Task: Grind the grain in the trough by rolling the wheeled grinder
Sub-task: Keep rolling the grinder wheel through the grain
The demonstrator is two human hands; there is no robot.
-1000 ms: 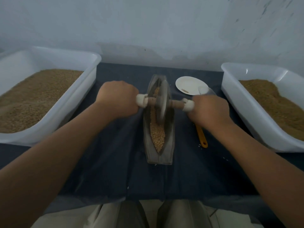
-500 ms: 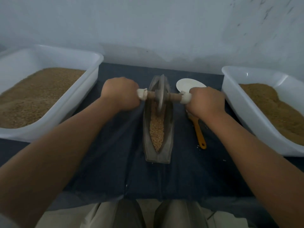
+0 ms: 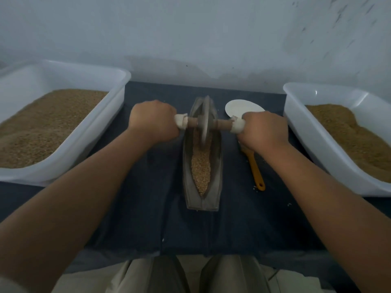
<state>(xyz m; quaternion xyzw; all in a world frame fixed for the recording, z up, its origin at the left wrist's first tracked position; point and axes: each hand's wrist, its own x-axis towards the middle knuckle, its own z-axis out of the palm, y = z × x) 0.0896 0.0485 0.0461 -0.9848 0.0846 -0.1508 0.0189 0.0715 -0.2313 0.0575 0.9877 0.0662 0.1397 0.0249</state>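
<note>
Plainly, the grinding is under way but far from finished. The wheeled grinder (image 3: 204,121) stands upright in the trough (image 3: 202,203), toward its 12 o'clock end. Each hand is clenched round one cloth-wrapped end of the axle — left hand (image 3: 153,121) at 9 o'clock of the wheel, right hand (image 3: 263,129) at 3 o'clock. The grain (image 3: 201,166) fills the groove from the wheel down to the 6 o'clock tip and looks coarse and kernel-shaped, not floury — so I judge many passes remain. Whether the grain beneath the wheel is finer cannot be told. A left tub (image 3: 118,96) of grain sits at 9 o'clock of the trough, a right tub (image 3: 296,115) at 3 o'clock.
</note>
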